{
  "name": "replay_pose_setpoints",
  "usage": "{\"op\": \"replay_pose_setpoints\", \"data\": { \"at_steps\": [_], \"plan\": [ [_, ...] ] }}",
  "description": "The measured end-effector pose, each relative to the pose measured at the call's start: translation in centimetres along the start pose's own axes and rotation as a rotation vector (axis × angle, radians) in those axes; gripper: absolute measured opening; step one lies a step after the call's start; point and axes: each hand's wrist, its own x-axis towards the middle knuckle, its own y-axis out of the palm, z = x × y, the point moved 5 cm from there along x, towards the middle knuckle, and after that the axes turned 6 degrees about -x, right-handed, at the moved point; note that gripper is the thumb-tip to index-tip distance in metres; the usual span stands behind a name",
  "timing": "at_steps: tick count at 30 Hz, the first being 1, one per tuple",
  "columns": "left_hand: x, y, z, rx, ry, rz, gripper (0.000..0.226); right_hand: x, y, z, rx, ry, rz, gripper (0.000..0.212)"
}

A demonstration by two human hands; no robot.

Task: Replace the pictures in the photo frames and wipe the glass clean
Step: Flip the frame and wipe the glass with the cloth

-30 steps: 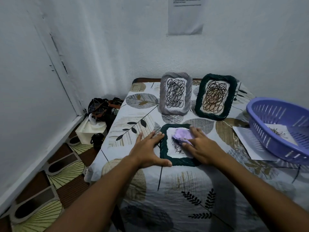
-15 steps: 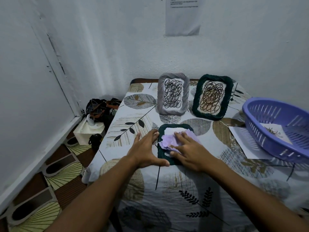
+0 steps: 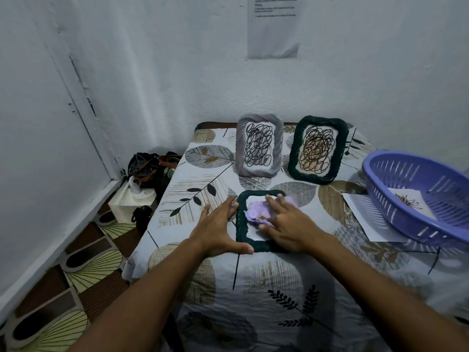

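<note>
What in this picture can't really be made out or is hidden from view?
All in the head view:
- Picture in the flat green frame: mostly covered by the purple cloth and the right hand.
- Wall notice: print too small, top cut off by the edge.
- Purple basket: right side cut off by the edge.
- Paper sheet: partly under the basket.
- Dark items on the floor: too dim to identify.
- Left hand steadies the frame.

right hand [image 3: 286, 224] slid lilac cloth [image 3: 257, 214] leftward across flat frame's glass [image 3: 253, 233]
</note>
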Motion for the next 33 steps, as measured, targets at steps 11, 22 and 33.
{"op": "replay_pose_setpoints", "data": {
  "at_steps": [11,22,33],
  "plan": [
    [-0.1,0.0,-0.1,-0.017,0.003,0.017,0.145,-1.6,-0.1,-2.9,-0.076,0.082,-0.011,0.086],
    [-0.1,-0.1,-0.2,-0.006,0.009,-0.008,0.142,-1.0,-0.1,1.3,0.008,-0.020,-0.026,0.061],
    [-0.1,-0.1,-0.2,-0.020,-0.004,-0.003,0.144,1.7,0.4,2.6,0.092,0.071,-0.044,0.051]
  ]
}}
